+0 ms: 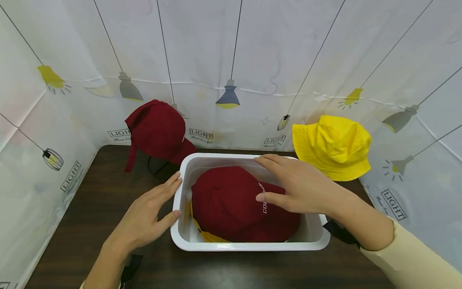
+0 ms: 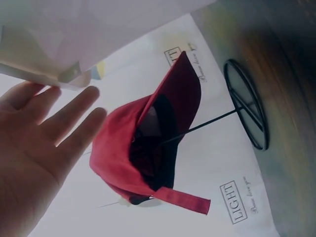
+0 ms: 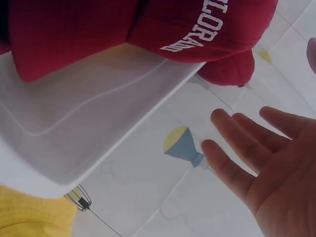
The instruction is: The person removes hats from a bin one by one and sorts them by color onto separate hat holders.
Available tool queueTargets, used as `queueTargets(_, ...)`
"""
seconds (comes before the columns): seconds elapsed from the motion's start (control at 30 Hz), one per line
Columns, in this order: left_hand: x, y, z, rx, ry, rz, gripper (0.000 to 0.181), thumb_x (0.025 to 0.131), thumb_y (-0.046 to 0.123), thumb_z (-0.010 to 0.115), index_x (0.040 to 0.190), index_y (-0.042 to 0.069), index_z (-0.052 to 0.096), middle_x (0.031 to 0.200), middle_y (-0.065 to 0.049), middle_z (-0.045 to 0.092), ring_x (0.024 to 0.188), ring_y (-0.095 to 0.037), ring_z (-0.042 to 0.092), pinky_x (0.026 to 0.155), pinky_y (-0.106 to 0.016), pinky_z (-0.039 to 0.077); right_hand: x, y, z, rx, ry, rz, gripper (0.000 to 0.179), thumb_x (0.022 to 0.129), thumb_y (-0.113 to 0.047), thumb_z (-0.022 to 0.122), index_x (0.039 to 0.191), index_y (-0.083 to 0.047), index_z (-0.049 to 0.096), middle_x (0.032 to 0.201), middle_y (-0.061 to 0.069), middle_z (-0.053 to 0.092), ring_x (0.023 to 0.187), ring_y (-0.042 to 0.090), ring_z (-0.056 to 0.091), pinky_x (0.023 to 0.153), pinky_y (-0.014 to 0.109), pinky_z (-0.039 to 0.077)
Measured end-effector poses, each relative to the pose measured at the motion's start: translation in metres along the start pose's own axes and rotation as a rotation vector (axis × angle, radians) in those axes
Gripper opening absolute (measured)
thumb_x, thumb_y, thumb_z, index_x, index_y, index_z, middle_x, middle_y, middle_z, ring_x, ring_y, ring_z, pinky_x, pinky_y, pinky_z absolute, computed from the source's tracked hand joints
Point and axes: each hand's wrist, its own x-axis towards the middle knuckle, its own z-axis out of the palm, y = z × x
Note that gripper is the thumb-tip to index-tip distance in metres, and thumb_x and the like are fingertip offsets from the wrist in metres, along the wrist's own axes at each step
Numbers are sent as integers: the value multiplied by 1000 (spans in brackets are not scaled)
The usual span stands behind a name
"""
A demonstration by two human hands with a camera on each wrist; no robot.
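A white plastic tub stands on the table. Inside it lies a dark red baseball cap with white lettering, on top of something yellow that is mostly hidden. My left hand is at the tub's left side, fingers extended, the tips at the rim; in the left wrist view this hand is spread near the tub wall. My right hand hovers over the tub's right half, in front of the cap's brim, fingers extended. The right wrist view shows that hand holding nothing.
Behind the tub on the left, another red cap hangs on a black wire stand. A yellow bucket hat is at the back right. White curtains printed with lamps enclose the dark wooden table.
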Motion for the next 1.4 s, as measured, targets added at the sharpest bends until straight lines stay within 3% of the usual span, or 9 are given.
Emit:
queueTargets(0.23,-2,2,-1,-16,-10,-17,71,99,31,65,163,16,38,170,3,32,147,-28,46,110,-61,45,11,-6,4,44,-22,-13,80,92,-57,73,153,-10,52,152,8,57,131,30,60,106,53,51)
queueTargets(0.47,0,1,1,-55,5,-17,71,98,29,66,163,17,40,169,3,33,146,-28,47,109,-62,46,23,-13,10,12,-38,-57,80,92,-62,71,152,-13,54,149,2,58,112,19,66,97,43,57)
queueTargets(0.7,-1,1,2,-63,16,-10,71,97,27,67,162,16,41,169,2,35,146,-28,47,108,-62,46,33,-20,15,48,-86,-42,82,91,-65,70,153,-15,53,151,3,56,124,22,62,104,46,53)
queueTargets(1.03,-1,1,2,-72,21,-19,71,96,27,68,162,17,42,168,2,35,146,-28,47,110,-62,44,41,-25,27,37,-128,-84,89,84,-70,74,151,-14,56,147,2,58,133,22,55,111,45,47)
queueTargets(1.2,-2,0,3,-76,25,-17,71,96,27,69,162,17,43,168,3,35,146,-27,47,110,-61,45,44,-24,36,24,-111,-151,91,81,-71,76,148,-12,59,144,3,60,132,21,55,109,44,49)
queueTargets(1.4,-1,0,2,-71,26,-9,71,96,27,69,161,15,43,168,2,36,146,-27,47,110,-59,46,46,-28,41,33,-111,-167,85,82,-65,79,145,-11,61,139,2,63,128,20,57,108,42,50)
